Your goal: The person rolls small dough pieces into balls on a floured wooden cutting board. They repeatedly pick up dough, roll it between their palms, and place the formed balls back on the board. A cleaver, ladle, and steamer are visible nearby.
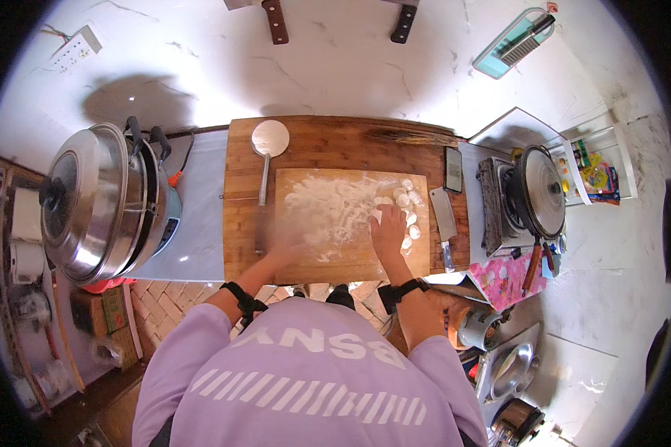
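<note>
A floured wooden cutting board (349,268) lies before me on a larger wooden board (335,142). White flour (330,201) is spread over its left and middle. Several small round dough pieces (414,231) are gathered at its right side. My right hand (390,226) is on the board among these pieces, fingers pointing away from me. Its fingertips are beside a white piece at their left; whether they grip it is unclear. Over the board's left part, my left hand (288,243) is blurred by motion, so its fingers and anything in them cannot be made out.
A cleaver (443,212) and a phone (453,170) lie right of the cutting board. Left of it rests a long-handled round skimmer (270,138). A large steamer pot (95,204) stands far left. At right, a lidded wok (541,193) sits on a gas stove (493,204).
</note>
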{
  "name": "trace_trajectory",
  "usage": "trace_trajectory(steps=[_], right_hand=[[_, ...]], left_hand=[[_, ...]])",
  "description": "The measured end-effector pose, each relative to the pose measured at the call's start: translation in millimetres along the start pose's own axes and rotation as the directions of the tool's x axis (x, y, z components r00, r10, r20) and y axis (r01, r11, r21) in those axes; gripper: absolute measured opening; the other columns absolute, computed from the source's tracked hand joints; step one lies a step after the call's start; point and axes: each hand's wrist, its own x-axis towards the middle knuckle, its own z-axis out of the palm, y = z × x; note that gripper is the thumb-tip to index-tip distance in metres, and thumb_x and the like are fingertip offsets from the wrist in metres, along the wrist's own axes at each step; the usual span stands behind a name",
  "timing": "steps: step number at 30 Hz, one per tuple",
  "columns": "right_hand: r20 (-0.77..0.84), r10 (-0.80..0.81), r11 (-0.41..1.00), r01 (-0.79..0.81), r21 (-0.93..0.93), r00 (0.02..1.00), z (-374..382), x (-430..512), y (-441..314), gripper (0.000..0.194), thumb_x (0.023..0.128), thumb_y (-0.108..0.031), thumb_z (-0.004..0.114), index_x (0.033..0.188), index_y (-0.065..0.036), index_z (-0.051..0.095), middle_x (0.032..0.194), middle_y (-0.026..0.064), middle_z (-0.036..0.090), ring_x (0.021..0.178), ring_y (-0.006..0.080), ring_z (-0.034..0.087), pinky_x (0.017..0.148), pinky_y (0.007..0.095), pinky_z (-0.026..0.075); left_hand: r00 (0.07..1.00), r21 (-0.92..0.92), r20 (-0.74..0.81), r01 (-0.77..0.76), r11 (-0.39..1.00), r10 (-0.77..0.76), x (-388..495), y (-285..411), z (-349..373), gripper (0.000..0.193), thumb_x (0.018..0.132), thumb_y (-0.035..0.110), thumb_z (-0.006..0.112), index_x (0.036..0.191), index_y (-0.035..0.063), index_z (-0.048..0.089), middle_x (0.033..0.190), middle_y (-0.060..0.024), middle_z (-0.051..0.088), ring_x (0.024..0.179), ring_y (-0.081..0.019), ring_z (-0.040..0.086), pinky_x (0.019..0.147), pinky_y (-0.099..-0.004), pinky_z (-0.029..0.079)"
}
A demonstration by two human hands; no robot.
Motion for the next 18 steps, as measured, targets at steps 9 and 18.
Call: trace_trajectory(steps=[9, 18], right_hand=[[0.751, 0.164, 0.409, -0.737, 0.538, 0.639, 40.9, -31.3, -52.9, 0.033, 0.091, -0.017, 0.071, 0.116, 0.001, 0.061, 0.099, 0.0109, 0.068, 0.091, 0.0208, 0.067, 0.074, 0.0322, 0.054], [0.623, 0.208, 0.496, -0.63, 0.598, 0.754, 38.0, -42.2, -39.6, 0.022, 0.088, -0.013, 0.07, 0.106, -0.001, 0.066, 0.088, 0.0049, 0.066, 0.081, 0.0136, 0.062, 0.072, 0.0287, 0.051]], left_hand=[[0.994, -0.27, 0.109, 0.04, 0.962, -0.01, 3.5, 23.4, 15.3, 0.042, 0.092, 0.013, 0.072, 0.129, 0.0037, 0.053, 0.105, -0.0035, 0.064, 0.096, -0.0134, 0.063, 0.083, -0.028, 0.053], [0.985, -0.491, 0.12, 0.168, 0.855, -0.125, 4.7, 16.7, 22.5, 0.036, 0.091, 0.016, 0.073, 0.121, 0.0044, 0.058, 0.103, -0.0022, 0.064, 0.097, -0.0111, 0.062, 0.084, -0.0278, 0.051]])
